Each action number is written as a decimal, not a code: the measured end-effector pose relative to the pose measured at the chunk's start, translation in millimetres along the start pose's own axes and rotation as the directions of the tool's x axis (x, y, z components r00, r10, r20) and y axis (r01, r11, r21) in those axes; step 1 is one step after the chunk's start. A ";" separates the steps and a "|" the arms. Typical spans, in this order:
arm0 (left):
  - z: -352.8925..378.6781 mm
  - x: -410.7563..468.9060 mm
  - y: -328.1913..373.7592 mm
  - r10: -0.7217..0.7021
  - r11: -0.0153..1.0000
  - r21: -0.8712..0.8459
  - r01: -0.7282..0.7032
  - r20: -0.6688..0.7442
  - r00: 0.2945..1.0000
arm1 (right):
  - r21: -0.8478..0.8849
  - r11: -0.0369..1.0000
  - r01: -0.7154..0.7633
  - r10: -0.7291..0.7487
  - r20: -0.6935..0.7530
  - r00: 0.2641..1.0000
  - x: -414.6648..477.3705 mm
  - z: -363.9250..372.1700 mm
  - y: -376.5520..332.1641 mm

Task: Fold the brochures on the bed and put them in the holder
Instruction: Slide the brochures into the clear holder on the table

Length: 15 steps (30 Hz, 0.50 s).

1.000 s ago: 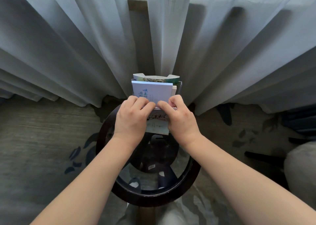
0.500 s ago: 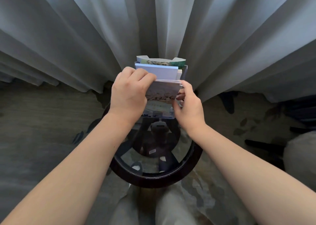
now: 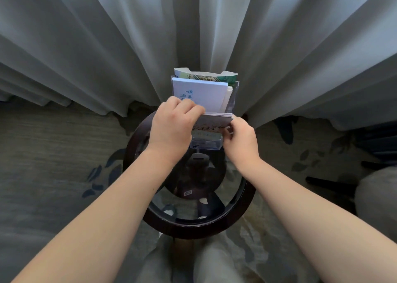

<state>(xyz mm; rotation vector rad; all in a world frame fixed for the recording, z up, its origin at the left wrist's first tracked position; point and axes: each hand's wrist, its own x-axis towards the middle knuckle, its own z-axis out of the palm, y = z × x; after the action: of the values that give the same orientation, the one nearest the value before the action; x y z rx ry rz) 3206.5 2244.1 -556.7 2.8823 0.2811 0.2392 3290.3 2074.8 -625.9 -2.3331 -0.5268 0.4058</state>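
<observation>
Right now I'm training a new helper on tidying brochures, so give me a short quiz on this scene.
1. True or false: the holder stands on the round glass table.
2. How many hands hold the front stack? A) none B) one C) both
3. Fill in: the white brochure behind it bears ___ lettering.
Key: 1 true; 2 C, left hand and right hand; 3 blue.

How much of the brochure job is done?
Done: a green brochure and a white brochure stand at the back of the holder. In hand: the left hand and right hand grip a folded stack at its front pocket. Left: probably pushing it fully down. The bed is out of view, so more may wait.
</observation>
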 end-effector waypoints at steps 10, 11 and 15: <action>34.9 -1.8 5.2 -0.076 0.992 0.112 0.058 0.165 0.983 | -0.049 0.991 0.127 -0.130 -0.062 0.990 -5.0 4.6 -8.8; 35.2 -1.2 4.5 -0.072 0.991 0.123 0.052 0.164 0.984 | -0.100 0.975 0.199 -0.206 -0.065 0.976 -5.7 3.1 -9.9; 39.3 -0.9 -1.4 -0.047 0.985 0.172 0.020 0.155 0.987 | -0.285 0.903 0.322 -0.328 0.026 0.944 -12.1 3.2 -12.3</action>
<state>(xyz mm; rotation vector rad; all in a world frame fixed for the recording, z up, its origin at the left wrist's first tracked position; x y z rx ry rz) 3212.6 2236.7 -594.9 3.0391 0.3354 -0.0229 3275.3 2079.1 -617.9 -2.4544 -1.0042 0.1503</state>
